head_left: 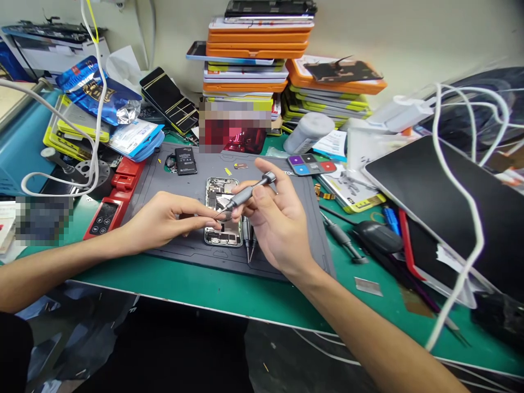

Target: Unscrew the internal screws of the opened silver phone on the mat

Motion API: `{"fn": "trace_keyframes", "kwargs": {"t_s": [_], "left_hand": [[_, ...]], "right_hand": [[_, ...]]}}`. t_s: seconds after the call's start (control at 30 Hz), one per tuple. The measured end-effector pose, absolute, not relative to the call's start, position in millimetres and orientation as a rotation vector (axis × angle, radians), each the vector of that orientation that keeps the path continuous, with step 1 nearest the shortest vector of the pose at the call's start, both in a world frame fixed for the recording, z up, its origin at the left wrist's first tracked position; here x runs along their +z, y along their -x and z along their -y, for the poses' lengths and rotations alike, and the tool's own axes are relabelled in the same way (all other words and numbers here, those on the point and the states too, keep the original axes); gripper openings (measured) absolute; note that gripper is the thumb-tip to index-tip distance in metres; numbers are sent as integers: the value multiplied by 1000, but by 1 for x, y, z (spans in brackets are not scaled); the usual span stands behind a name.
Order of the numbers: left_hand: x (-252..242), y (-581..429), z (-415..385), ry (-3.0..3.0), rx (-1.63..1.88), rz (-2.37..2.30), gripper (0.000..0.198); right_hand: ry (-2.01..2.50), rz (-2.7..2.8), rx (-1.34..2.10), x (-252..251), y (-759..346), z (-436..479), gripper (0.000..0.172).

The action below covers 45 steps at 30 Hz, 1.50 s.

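My right hand (278, 218) holds a grey screwdriver (244, 196) between thumb and fingers, its tip slanting down to the left. At that tip, the thumb and fingers of my left hand (176, 218) are pinched together; whatever they grip is too small to make out. Beneath both hands an opened phone body (224, 236) lies on the grey mat (180, 191), its middle partly hidden by my fingers. More screwdrivers (247, 234) rest just right of the phone. A black battery (185, 161) sits behind it to the left.
Orange boxes (257, 37) are stacked at the back. A red device (107, 215) stands left of the mat. To the right are a screwdriver (339, 233), a black mouse-like object (379, 237), a metal plate (368, 286), a large black panel (434, 202) and a white cable (458, 191).
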<state>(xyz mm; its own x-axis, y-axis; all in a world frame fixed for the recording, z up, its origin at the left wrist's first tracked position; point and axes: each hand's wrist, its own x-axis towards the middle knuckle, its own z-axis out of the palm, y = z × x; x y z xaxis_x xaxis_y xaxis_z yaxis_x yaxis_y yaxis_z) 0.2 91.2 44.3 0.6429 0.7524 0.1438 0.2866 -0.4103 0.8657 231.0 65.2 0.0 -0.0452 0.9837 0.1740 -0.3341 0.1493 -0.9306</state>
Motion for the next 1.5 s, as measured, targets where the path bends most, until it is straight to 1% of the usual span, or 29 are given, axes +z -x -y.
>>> {"fn": "trace_keyframes", "kwargs": {"t_s": [0.4,0.63,0.9,1.17,1.37,1.5], "left_hand": [[41,2,-91,-2087,726,-771,20],[45,-1,-89,-2019,679,-800,21],[45,-1,-90,-2003,678,-806,21],[49,-4,-87,-1964,657,-900,25],[51,-4,-86,-1881,610,-890,29],[48,-4,-87,-1872,643,-874,26]], "right_hand": [[834,979,1355,4,-229,-65,42],[843,1014,1381,2,-233,-66,42],[858,1040,1337,2,-234,-66,40],[900,1080,1231,6,-230,-62,43],[880,1051,1268,5,-232,-62,38],[884,1081,1281,3,-234,-64,39]]}}
